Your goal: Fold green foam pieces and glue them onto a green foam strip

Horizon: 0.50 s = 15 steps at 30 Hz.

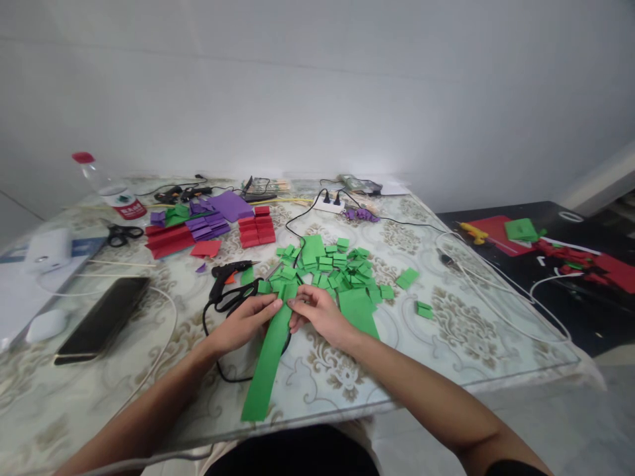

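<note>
A long green paper strip (268, 363) runs from the table's front edge up toward a heap of small folded green pieces (337, 264). My left hand (243, 324) pinches the strip's upper end from the left. My right hand (317, 311) pinches the same end from the right, fingertips nearly meeting over the fold. Black scissors (238, 296) lie just behind my left hand, and a black glue gun (228, 272) sits behind them. A wider green sheet (360, 311) lies under my right wrist.
Red (256, 230) and purple (211, 225) folded stacks, another pair of scissors (122, 233), a bottle (112, 188), a phone (102, 318), a white mouse (44, 325) and a power strip (328, 205) with cables cover the patterned table (446, 317). A black side table (546, 264) holds red and green scraps.
</note>
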Each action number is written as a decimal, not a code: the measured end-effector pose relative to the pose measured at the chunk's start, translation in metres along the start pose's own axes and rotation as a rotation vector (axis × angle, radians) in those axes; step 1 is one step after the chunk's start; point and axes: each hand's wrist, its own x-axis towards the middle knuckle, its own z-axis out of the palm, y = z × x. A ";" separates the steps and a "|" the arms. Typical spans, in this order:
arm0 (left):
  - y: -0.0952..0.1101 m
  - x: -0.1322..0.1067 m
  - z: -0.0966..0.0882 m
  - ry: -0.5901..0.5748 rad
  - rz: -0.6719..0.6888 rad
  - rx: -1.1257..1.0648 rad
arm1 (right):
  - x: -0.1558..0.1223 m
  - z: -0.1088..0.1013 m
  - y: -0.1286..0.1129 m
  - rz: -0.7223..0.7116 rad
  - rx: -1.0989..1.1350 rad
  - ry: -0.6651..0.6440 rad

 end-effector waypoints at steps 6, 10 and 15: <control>0.005 -0.002 0.002 -0.005 -0.051 -0.093 | 0.000 -0.001 0.002 0.005 -0.026 -0.021; 0.006 -0.003 0.003 -0.052 -0.064 -0.185 | 0.000 -0.002 0.002 0.010 -0.033 -0.034; 0.004 -0.004 0.005 -0.047 -0.082 -0.274 | 0.000 -0.002 0.002 0.017 0.001 -0.033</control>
